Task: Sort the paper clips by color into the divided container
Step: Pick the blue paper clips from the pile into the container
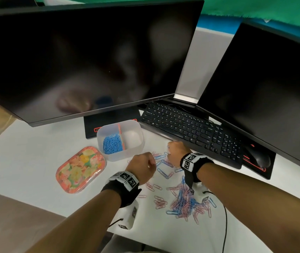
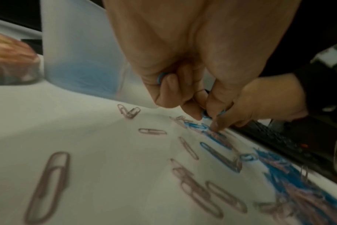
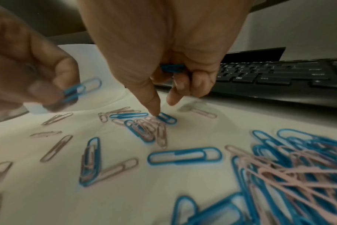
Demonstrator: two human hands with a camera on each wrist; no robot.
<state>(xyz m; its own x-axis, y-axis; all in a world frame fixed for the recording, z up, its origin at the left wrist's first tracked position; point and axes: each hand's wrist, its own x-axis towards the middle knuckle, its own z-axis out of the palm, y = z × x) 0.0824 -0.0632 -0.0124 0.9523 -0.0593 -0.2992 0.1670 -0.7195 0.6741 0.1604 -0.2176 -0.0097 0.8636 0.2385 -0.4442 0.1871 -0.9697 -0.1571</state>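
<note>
Blue and pink wire lies tangled nearest the person: a heap of paper clips [image 1: 187, 203] in the two colours, too knotted to count, sits on the white desk [image 1: 26, 157] between the two forearms. Beyond it loose clips are scattered singly, pink ones [image 1: 157, 187] and blue ones [image 1: 163, 173] mixed, more than a dozen in all, though blur keeps me from an exact figure. Two hands work over this scatter. The left hand [image 1: 142, 166] is curled, its fingertips pinching blue clips [image 3: 81, 89]; at least two blue loops show there, and another peeps from its palm in the left wrist view. The right hand [image 1: 177, 151], just in front of the keyboard [image 1: 196, 128], has its rear fingers folded round a small bunch of blue clips [image 3: 172, 68] against the palm, while one finger points down and touches a blue clip [image 3: 166, 118] lying beside a small knot of pink ones. Further back stands the one translucent container [image 1: 136, 143], split by an orange divider into two compartments: the left holds a pile of blue clips [image 1: 111, 144], the right looks bare. Left of it lies one flowery lid [image 1: 80, 168]. Behind are one mouse [image 1: 260, 157] and two dark monitors [image 1: 90, 57].
</note>
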